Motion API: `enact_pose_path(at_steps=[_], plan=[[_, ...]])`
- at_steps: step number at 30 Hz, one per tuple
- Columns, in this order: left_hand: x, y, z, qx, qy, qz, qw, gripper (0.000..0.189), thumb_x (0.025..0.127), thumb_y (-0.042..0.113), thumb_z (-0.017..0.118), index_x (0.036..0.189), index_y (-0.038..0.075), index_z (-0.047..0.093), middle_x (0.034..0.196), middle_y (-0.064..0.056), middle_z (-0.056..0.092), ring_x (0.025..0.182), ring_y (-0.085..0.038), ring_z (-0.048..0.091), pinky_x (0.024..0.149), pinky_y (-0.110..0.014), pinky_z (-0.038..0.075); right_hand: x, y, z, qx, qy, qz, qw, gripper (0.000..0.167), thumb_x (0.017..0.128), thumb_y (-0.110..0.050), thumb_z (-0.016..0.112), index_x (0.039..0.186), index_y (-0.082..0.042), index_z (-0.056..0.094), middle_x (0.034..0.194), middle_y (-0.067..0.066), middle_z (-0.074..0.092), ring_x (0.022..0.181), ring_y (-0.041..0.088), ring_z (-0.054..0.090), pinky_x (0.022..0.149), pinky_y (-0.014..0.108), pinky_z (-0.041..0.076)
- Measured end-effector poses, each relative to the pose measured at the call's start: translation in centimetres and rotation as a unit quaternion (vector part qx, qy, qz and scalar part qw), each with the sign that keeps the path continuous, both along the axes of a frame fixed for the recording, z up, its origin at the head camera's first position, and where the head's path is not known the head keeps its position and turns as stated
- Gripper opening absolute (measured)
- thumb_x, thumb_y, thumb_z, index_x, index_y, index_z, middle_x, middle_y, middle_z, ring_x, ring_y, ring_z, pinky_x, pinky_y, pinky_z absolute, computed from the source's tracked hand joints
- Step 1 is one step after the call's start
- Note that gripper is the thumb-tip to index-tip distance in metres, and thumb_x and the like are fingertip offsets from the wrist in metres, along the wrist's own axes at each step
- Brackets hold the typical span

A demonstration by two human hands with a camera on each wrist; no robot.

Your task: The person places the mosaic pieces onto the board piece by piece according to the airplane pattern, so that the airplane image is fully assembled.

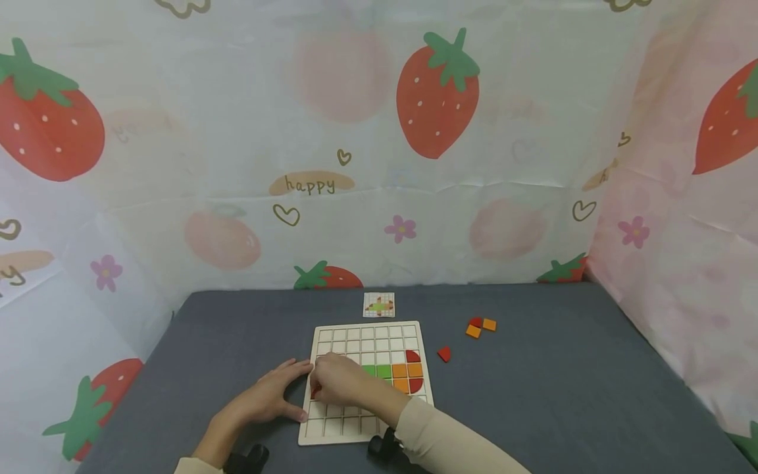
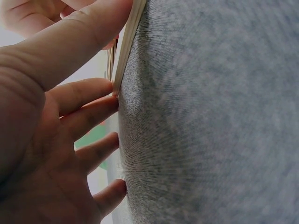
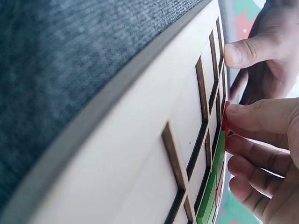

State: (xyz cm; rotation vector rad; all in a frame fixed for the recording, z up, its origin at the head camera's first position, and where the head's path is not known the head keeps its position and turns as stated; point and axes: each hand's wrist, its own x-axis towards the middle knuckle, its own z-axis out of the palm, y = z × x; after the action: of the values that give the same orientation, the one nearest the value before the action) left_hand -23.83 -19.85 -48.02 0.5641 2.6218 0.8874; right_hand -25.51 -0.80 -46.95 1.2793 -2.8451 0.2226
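On the grey table a pale wooden grid board (image 1: pixel 331 431) lies flat. Orange, green and dark red pieces fill part of its middle rows. My left hand (image 1: pixel 266 394) is spread at the board's left edge, thumb and fingertips touching it. Reaching across the board, my right hand (image 1: pixel 340 380) pinches a red piece (image 3: pixel 226 117) between thumb and finger at a left-side cell. Green pieces (image 3: pixel 212 186) lie in the grid beside it. My right hand and forearm cover several cells in the head view.
Behind the board is a small pattern card (image 1: pixel 379 305) with a coloured grid design. To the right lie a loose red piece (image 1: pixel 444 354), two orange squares (image 1: pixel 489 324) and another red piece (image 1: pixel 476 321). A strawberry-print curtain (image 1: pixel 367 164) surrounds the table.
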Motion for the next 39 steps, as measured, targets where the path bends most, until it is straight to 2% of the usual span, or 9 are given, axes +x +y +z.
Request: enact_pose_path(at_steps=[18, 24, 28, 33, 39], plan=[[0.1, 0.0, 0.1, 0.000, 0.006, -0.004, 1.0000, 0.094, 0.065, 0.034, 0.088, 0.143, 0.001, 0.045, 0.151, -0.022, 0.042, 0.143, -0.052, 0.023, 0.104, -0.075, 0.020, -0.4, -0.1, -0.3, -0.016, -0.009, -0.012, 0.9998, 0.007, 0.078, -0.019, 0.077, 0.071, -0.023, 0.077, 0.064, -0.016, 0.066, 0.067, 0.000, 0.052, 0.060, 0.014, 0.041], [0.0, 0.0, 0.1, 0.002, 0.000, -0.004, 1.0000, 0.094, 0.066, 0.034, 0.087, 0.144, 0.001, 0.045, 0.151, -0.022, 0.041, 0.143, -0.052, 0.022, 0.105, -0.075, 0.020, -0.3, 0.1, -0.2, 0.000, -0.004, -0.002, 1.0000, 0.005, 0.079, -0.020, 0.077, 0.075, -0.022, 0.076, 0.072, -0.013, 0.064, 0.072, 0.002, 0.052, 0.064, 0.016, 0.042], [0.0, 0.0, 0.0, -0.001, -0.002, -0.002, 1.0000, 0.095, 0.066, 0.034, 0.087, 0.144, 0.001, 0.045, 0.151, -0.022, 0.041, 0.144, -0.052, 0.022, 0.105, -0.075, 0.020, -0.3, 0.5, 0.1, -0.011, -0.021, -0.002, 0.9997, 0.002, 0.081, -0.021, 0.075, 0.082, -0.021, 0.077, 0.080, -0.009, 0.064, 0.073, 0.002, 0.051, 0.063, 0.015, 0.040], [0.0, 0.1, -0.1, -0.009, -0.009, 0.004, 0.9999, 0.095, 0.066, 0.034, 0.087, 0.144, 0.002, 0.044, 0.152, -0.020, 0.040, 0.144, -0.050, 0.022, 0.106, -0.075, 0.019, -0.9, 1.7, 0.5, -0.048, -0.057, -0.014, 0.9971, 0.015, 0.087, -0.024, 0.069, 0.097, -0.017, 0.078, 0.089, -0.006, 0.067, 0.078, 0.003, 0.056, 0.068, 0.014, 0.044], [-0.1, 0.1, 0.0, -0.010, -0.008, 0.009, 0.9999, 0.094, 0.066, 0.034, 0.087, 0.144, 0.003, 0.045, 0.152, -0.021, 0.040, 0.144, -0.050, 0.023, 0.106, -0.074, 0.020, -1.8, 3.5, 0.9, -0.082, -0.096, -0.033, 0.9915, 0.015, 0.092, -0.024, 0.067, 0.096, -0.016, 0.078, 0.089, -0.006, 0.068, 0.080, 0.003, 0.058, 0.071, 0.016, 0.047]])
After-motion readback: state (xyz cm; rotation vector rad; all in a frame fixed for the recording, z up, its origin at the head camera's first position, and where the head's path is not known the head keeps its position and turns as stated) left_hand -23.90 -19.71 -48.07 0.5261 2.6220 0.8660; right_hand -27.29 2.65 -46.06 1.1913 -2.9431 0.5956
